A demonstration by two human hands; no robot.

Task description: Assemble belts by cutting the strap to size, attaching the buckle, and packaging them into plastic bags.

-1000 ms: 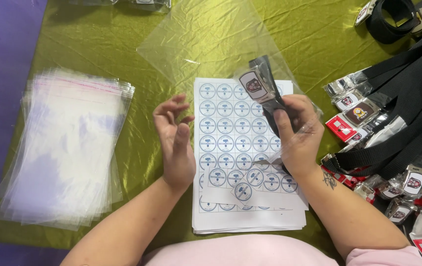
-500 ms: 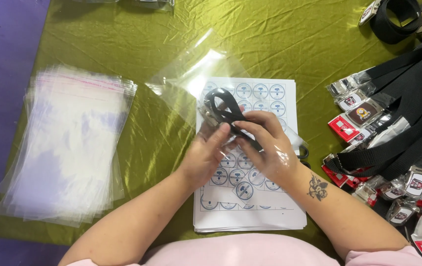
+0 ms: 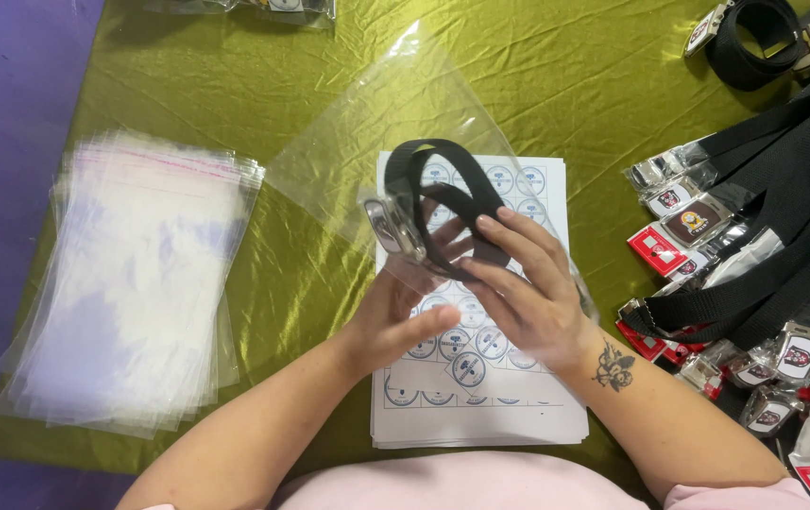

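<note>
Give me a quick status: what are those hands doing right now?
Both hands up over the sticker sheets. Right hand and left hand grip a coiled black belt at a clear bag. Nothing in the way.

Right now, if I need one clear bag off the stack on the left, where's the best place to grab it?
Judging by its pose, take the stack of clear bags at the fanned right edge, coming from the right. The sheets are staggered there, so one edge can probably be pinched alone. Both hands, left and right, are on the rolled black belt.
</note>
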